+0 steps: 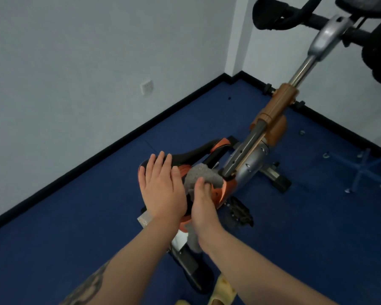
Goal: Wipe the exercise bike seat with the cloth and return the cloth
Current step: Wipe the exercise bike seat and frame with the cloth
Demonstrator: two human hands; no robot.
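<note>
The exercise bike seat (198, 153) is black with orange trim and sits low in the middle of the view. My left hand (163, 188) lies flat on its left side, fingers spread apart, covering much of the rear. My right hand (201, 208) is closed around a grey cloth (201, 175), which bunches over the seat's right side. Another part of the cloth hangs down below my right wrist. The middle of the seat is hidden under both hands.
The bike's frame (257, 155) rises to the right toward black handlebars (295, 12) at the top. A pedal (240, 213) hangs right of the seat. Blue carpet (75, 238) covers the floor. White walls close in at left and back. A blue metal stand (361, 168) lies at right.
</note>
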